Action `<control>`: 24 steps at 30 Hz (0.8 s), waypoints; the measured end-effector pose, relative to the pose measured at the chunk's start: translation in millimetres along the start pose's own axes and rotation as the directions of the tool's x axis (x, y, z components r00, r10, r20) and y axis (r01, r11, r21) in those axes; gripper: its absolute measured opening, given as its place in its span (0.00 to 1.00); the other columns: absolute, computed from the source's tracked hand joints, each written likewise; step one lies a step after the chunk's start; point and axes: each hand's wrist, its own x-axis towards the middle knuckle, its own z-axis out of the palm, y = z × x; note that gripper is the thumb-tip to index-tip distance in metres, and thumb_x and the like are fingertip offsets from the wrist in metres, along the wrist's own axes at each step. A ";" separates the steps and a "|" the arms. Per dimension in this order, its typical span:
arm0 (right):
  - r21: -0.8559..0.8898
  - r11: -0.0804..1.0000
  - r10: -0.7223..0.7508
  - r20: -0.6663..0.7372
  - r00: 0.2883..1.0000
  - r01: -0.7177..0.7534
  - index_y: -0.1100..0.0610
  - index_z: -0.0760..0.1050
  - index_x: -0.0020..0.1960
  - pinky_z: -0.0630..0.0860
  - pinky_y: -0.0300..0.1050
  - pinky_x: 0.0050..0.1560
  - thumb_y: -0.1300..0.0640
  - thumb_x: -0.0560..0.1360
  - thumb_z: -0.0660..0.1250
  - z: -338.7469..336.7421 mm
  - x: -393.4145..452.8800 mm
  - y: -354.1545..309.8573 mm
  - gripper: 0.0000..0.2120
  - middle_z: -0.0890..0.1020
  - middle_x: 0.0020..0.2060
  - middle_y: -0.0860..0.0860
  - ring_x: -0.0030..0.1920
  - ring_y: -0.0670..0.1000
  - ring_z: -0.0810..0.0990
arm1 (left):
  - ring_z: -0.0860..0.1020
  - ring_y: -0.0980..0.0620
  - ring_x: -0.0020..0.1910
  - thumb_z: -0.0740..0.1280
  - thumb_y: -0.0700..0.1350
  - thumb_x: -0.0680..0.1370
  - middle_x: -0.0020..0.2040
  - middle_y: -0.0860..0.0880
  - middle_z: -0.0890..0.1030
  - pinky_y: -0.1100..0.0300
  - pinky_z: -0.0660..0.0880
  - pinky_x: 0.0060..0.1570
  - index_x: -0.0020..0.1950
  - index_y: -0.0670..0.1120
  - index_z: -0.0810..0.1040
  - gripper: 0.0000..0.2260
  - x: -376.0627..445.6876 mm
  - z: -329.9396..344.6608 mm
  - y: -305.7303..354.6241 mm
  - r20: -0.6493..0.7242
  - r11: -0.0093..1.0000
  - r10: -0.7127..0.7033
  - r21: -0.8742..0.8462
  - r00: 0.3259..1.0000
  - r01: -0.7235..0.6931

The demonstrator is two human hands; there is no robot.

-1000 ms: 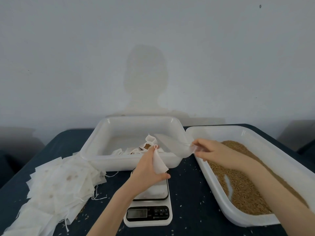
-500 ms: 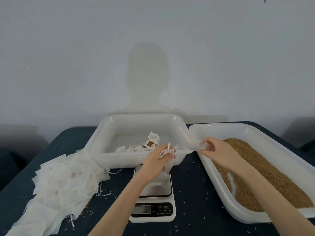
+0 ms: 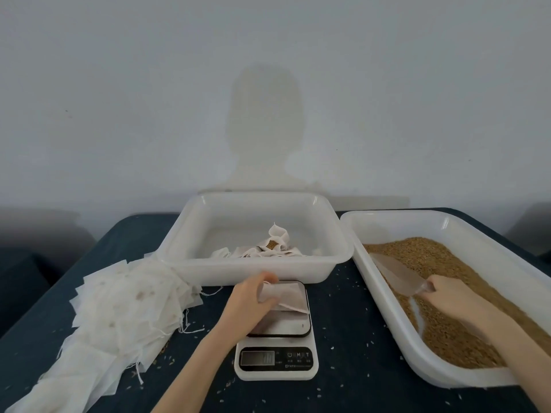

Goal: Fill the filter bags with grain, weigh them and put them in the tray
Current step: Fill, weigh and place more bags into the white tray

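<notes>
White bag [image 3: 284, 296] is pinched by the left hand [image 3: 249, 299] over the scale [image 3: 277, 347], seemingly for weighing; a scoop [image 3: 399, 277] is gripped by the right hand [image 3: 453, 296] in the grain [image 3: 447, 323], ready for topping up.

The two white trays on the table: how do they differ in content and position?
The middle tray holds a few filter bags; the right tray holds loose grain and a scoop. The middle tray sits behind the scale, the right tray beside it. Both are white plastic.
</notes>
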 end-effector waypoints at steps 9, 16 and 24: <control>-0.320 0.947 0.032 0.095 0.995 0.000 0.55 0.75 0.47 0.72 0.37 0.37 0.49 0.80 0.61 1.9 -6.3 1.8 0.10 0.81 0.42 0.49 0.36 0.45 0.76 | 0.75 0.71 0.52 0.68 0.44 0.77 0.50 0.63 0.79 0.79 0.67 0.49 0.52 0.59 0.74 0.09 -18.1 -32.6 -11.3 -0.128 0.997 -0.025 -0.082 0.991 0.015; -0.376 0.926 0.016 -0.034 0.999 -0.028 0.52 0.76 0.53 0.78 0.40 0.44 0.39 0.78 0.59 -13.9 -21.6 -8.0 0.18 0.81 0.46 0.46 0.44 0.45 0.79 | 0.77 0.65 0.50 0.65 0.39 0.79 0.49 0.60 0.81 0.74 0.69 0.47 0.48 0.55 0.78 0.10 -30.4 -48.2 -25.1 -0.264 0.981 -0.135 -0.170 0.955 0.092; -0.201 0.976 -0.143 -0.317 0.938 0.081 0.42 0.75 0.62 0.78 0.41 0.38 0.38 0.78 0.57 -23.5 -48.3 -55.0 0.17 0.81 0.51 0.40 0.45 0.44 0.80 | 0.78 0.61 0.47 0.63 0.37 0.79 0.44 0.57 0.82 0.74 0.69 0.45 0.47 0.51 0.79 0.10 -38.9 -51.1 -30.5 -0.283 0.970 -0.179 -0.213 0.942 0.120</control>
